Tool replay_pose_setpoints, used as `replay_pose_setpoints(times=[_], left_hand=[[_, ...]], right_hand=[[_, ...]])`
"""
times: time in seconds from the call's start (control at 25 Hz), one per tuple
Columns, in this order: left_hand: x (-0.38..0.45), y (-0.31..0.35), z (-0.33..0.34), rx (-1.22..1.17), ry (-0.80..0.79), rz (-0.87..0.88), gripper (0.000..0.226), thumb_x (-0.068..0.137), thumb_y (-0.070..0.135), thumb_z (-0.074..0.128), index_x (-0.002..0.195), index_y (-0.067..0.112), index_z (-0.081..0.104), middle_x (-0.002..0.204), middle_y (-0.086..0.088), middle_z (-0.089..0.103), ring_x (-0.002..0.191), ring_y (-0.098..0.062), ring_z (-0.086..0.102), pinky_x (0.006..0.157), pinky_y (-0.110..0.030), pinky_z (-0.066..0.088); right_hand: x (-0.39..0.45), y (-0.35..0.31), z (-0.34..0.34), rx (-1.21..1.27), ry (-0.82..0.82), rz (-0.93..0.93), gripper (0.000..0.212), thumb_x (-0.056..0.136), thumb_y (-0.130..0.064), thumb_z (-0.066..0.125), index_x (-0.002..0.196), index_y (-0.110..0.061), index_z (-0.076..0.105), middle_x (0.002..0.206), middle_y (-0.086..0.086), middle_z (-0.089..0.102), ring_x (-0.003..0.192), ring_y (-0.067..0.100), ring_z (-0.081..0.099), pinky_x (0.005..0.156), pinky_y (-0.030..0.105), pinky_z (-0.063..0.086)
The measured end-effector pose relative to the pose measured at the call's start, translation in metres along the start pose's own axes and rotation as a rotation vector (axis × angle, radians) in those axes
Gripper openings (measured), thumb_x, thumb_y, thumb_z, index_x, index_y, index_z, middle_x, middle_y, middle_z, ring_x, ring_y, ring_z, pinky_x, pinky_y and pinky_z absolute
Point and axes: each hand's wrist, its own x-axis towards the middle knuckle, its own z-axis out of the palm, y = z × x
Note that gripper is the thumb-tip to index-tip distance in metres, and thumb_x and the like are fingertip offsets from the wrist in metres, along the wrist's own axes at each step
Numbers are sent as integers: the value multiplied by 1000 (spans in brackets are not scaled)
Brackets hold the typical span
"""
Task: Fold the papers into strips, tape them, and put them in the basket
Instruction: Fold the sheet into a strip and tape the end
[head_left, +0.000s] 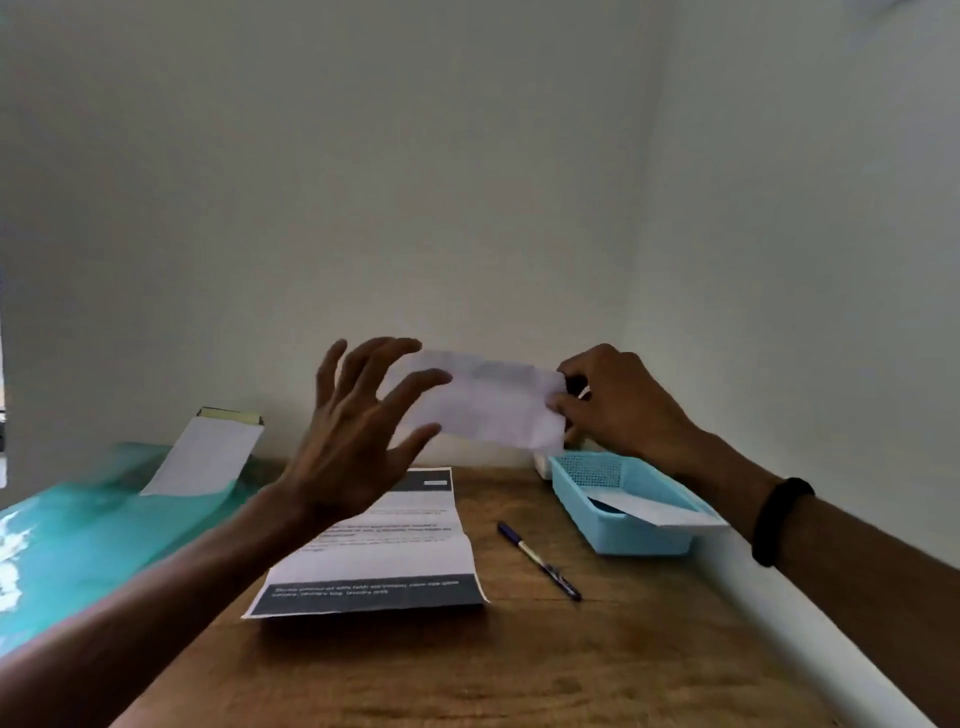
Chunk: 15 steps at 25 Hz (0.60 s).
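A folded white paper strip (493, 402) is held up in the air above the back of the table. My right hand (618, 402) pinches its right end. My left hand (358, 431) is spread with straight fingers at the strip's left end, fingertips near or touching it. A printed sheet (384, 556) with dark bands lies flat on the wooden table (467, 670) below. The light blue basket (621, 501) stands at the right, with one folded strip (660, 512) lying in it.
A blue pen (537, 560) lies between the printed sheet and the basket. A teal cover (88, 525) lies on the left, with a white sheet (202, 457) leaning against the wall. White walls close the back and right. A small white object (543, 464) sits behind the basket.
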Motion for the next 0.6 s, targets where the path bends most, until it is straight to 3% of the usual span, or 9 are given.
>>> replay_pose_setpoints(times=[0.12, 0.28, 0.36, 0.48, 0.6], left_hand=[[18, 44, 9, -49, -65, 121, 49, 88, 53, 74, 131, 31, 65, 139, -2, 58, 136, -25, 49, 122, -61, 23], [31, 114, 39, -158, -77, 87, 53, 87, 69, 64, 127, 36, 64, 128, 6, 63, 126, -18, 53, 122, -55, 23], [34, 145, 55, -202, -82, 43, 46, 90, 66, 61, 125, 38, 62, 127, 7, 65, 127, -19, 54, 123, -54, 22], [32, 178, 72, -305, -43, 10, 30, 96, 55, 59, 119, 36, 65, 124, 7, 69, 124, -19, 57, 122, -47, 20], [27, 199, 83, -346, 4, 45, 22, 98, 46, 61, 113, 33, 71, 118, 7, 73, 117, -17, 60, 120, -46, 24]], right_hand=[[-22, 18, -21, 174, 73, 186, 7, 92, -14, 74, 94, -7, 76, 87, 6, 79, 60, 11, 77, 73, 35, 65], [-45, 36, -38, 389, 171, 389, 7, 90, -10, 78, 93, -16, 73, 91, 5, 79, 66, 16, 80, 79, 44, 66], [-56, 46, -38, 447, 219, 452, 12, 89, -10, 79, 88, -18, 71, 92, 6, 79, 68, 19, 80, 79, 46, 66], [-78, 64, -38, 506, 285, 532, 16, 87, -9, 82, 100, -11, 73, 103, 10, 78, 73, 22, 80, 80, 46, 66], [-99, 81, -38, 579, 327, 589, 17, 86, -6, 82, 97, -11, 70, 98, 9, 75, 78, 25, 80, 82, 47, 66]])
